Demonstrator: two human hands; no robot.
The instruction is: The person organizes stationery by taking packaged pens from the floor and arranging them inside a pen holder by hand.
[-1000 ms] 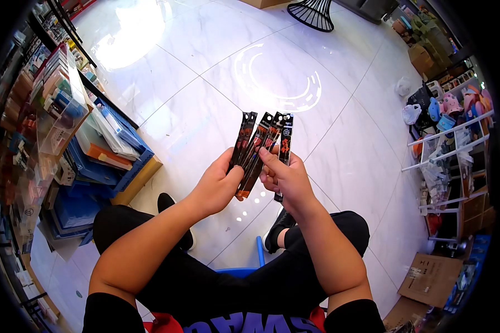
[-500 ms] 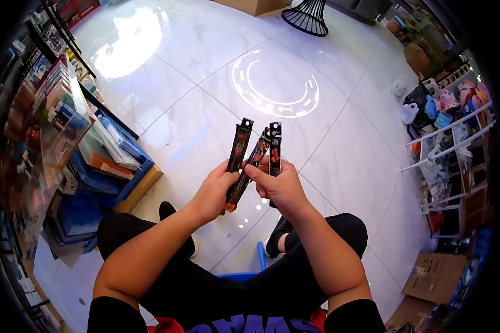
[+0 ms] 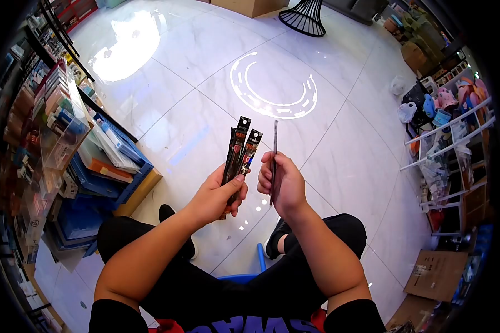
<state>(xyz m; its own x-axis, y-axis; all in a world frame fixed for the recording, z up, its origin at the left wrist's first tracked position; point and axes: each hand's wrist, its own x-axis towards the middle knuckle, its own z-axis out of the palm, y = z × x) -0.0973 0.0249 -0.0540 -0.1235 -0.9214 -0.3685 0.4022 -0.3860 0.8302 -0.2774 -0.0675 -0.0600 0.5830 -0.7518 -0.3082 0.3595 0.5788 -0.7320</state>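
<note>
My left hand [image 3: 219,192] is closed around a small bunch of slim black packets [image 3: 240,145] with red-orange print and hang holes at their top ends. They stand nearly upright and fan slightly apart; their lower ends are partly covered by my fingers. In my right hand [image 3: 284,186], one more slim packet [image 3: 275,139] is pinched, turned so that mostly its thin edge shows. A narrow gap separates it from the bunch. What is inside the packets cannot be seen.
Shelves of packaged goods [image 3: 66,119] and blue folders [image 3: 83,213] line the left side. At right stand a white wire rack [image 3: 450,150] and a cardboard box [image 3: 436,276]. A black wire stand base [image 3: 303,19] is ahead on the tiled floor [image 3: 200,127].
A patterned packet that was between both hands is now with the bunch in my left hand. My right hand has drawn slightly away and turned its packet edge-on.
</note>
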